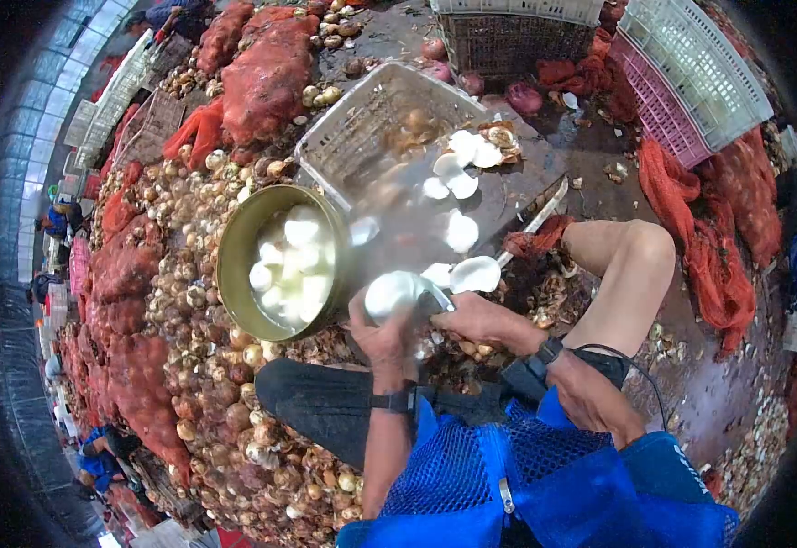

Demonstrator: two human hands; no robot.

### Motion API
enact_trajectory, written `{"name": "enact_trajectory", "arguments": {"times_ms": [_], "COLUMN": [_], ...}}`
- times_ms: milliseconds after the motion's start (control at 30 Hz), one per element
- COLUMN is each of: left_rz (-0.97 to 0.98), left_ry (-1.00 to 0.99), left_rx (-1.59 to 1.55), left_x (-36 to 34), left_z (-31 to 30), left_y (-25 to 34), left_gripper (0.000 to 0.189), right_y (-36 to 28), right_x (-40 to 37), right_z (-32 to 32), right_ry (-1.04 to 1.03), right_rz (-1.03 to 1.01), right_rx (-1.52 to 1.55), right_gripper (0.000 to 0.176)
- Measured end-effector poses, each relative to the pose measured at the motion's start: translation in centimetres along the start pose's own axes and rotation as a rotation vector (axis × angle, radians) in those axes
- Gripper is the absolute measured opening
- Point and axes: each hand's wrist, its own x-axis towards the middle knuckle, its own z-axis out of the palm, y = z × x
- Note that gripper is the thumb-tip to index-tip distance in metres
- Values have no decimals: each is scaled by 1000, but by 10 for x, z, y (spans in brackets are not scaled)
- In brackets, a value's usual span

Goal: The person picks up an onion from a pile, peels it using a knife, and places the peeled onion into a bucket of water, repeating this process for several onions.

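My left hand (382,340) is wrapped around a peeled white onion (389,297) in front of my lap. My right hand (485,320) grips a small knife (437,295), its blade against or very near the onion's right side. To the left of my hands stands an olive-coloured bucket (227,274) holding several peeled onions (300,230) in what looks like water. More white onion pieces (476,274) lie just beyond my right hand. A long blade (545,206) with red mesh wrapped around it slants beside my right knee. Motion blurs part of the area beyond my hands.
A dirty white crate (321,146) sits behind the bucket. Unpeeled onions (225,365) heap along the left, with red mesh sacks (266,78) behind. Stacked crates (691,68) stand far right, near red netting (668,196). Other people (97,461) are at the left edge.
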Motion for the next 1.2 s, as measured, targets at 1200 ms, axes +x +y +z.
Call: {"name": "enact_trajectory", "arguments": {"times_ms": [1200], "left_rz": [-183], "left_ry": [240], "left_rx": [-737], "left_x": [15], "left_z": [-10], "left_y": [3], "left_gripper": [67], "right_y": [-23], "right_x": [46], "right_z": [-25], "right_ry": [553], "right_rz": [-280], "right_rx": [-747], "right_gripper": [29]}}
